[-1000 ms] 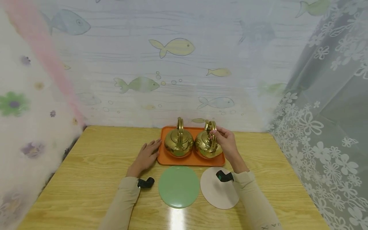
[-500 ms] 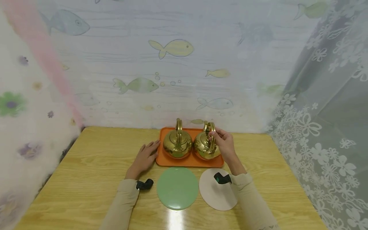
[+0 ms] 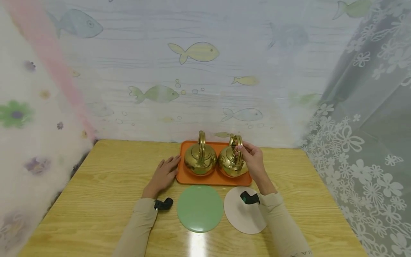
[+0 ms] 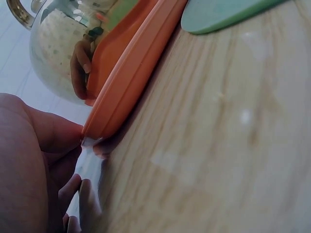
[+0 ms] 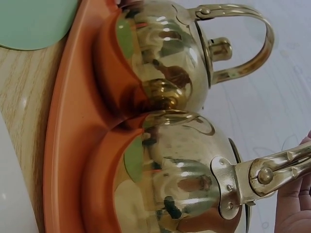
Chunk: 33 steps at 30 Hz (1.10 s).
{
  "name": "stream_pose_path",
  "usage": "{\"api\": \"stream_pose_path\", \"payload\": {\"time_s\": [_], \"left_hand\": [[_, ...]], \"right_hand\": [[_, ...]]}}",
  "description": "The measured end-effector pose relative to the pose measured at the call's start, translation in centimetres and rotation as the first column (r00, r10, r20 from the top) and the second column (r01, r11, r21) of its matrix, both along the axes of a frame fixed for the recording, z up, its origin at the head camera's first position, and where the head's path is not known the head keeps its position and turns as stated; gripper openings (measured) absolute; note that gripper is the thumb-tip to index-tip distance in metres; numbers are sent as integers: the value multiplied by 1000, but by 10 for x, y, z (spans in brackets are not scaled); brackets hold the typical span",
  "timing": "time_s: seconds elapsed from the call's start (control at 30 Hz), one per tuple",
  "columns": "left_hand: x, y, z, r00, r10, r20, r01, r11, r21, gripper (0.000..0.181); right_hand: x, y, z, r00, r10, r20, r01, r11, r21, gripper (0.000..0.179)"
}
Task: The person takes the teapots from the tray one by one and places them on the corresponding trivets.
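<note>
While the left hand (image 3: 164,175) lies with its fingers nearly straight against the left edge of the orange tray (image 3: 213,180), the right hand (image 3: 255,163) pinches the handle (image 5: 286,165) of the right kettle (image 3: 229,166) between thumb and fingers. The left hand grips nothing; in the left wrist view its thumb touches the rim near a corner of the tray.

Both kettles are round, shiny and brass-coloured, and they sit upright, side by side, on the tray. The left kettle (image 3: 192,165) has its own handle raised over the lid, with no hand on it. The two bodies are so close that I cannot tell for certain whether they touch.

On the near side of the tray, two flat discs lie on the wooden table (image 3: 106,196): a green disc (image 3: 199,208) and, just beside it on the right, a pale disc (image 3: 239,217), with the right forearm reaching across its edge. A bright glare shows on the wood in front of the green one.

The person wears beige sleeves (image 3: 138,219), with a small black device (image 3: 164,204) at each wrist. Behind the table hangs a sheet (image 3: 192,21) printed with fish, and to the right a sheer curtain (image 3: 363,175) with white flowers.
</note>
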<state>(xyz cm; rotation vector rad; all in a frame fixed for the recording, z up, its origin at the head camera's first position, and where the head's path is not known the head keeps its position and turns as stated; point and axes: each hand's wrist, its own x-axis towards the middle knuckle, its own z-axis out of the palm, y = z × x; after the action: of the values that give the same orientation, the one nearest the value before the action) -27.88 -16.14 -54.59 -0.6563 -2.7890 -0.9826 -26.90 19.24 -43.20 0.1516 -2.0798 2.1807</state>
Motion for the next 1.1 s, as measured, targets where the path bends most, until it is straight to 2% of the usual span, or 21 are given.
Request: {"api": "stream_pose_path", "payload": {"time_s": [0.4,1.1], "left_hand": [[0,1,3,1000,3,12,-3,1000,-5,52],[-1,0,2,1000,-4,8,4,1000,-3,52]], "right_hand": [[0,-1,1,1000,-11,2,11,1000,6,37],[6,1,11,1000,-16,-12,16,1000,-14,37]]}}
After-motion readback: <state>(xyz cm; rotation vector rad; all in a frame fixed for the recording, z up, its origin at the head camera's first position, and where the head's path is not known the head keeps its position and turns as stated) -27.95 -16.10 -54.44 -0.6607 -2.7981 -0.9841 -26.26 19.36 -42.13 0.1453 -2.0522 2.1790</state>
